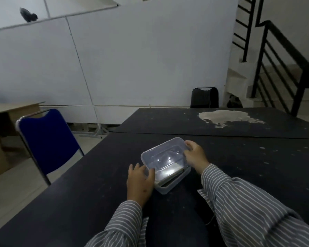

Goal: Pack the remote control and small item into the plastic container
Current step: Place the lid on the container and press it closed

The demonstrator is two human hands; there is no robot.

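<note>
A clear plastic container (169, 188) sits on the dark table (96, 193) in front of me. Its clear lid (163, 155) lies tilted over it, lifted at the far end. Both hands grip that lid: my left hand (139, 182) at the near left corner, my right hand (195, 155) at the far right edge. Under the lid, a pale flat object (168, 176), perhaps the remote control, lies inside the container. No separate small item can be made out.
A blue chair (48, 139) stands left of the table. A second dark table (221, 122) with a worn pale patch adjoins at the back, with a black chair (204, 98) behind it. Stairs with a black railing (282, 59) rise at right.
</note>
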